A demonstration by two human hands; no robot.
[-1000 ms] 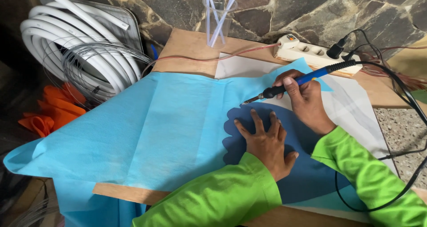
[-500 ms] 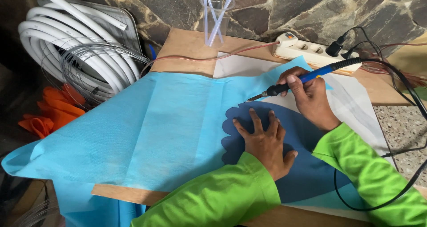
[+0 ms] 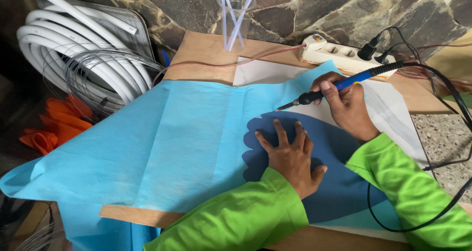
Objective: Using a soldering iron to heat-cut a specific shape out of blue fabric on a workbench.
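Left hand (image 3: pixel 292 157): fingers spread flat, pinning dark blue template (image 3: pixel 339 182).
Right hand (image 3: pixel 346 106): clenched around soldering iron (image 3: pixel 334 86).
Risk: hot tip could stray and burn light blue fabric (image 3: pixel 172 138).

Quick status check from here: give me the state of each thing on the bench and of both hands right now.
left hand: flat, fingers spread, pressing on the dark blue shape
right hand: gripping the soldering iron, tip down at the shape's scalloped edge
light blue fabric: spread over the board, left end hanging off
power strip: black plugs inserted
clear cup: upright, holding straws
white hose: coiled
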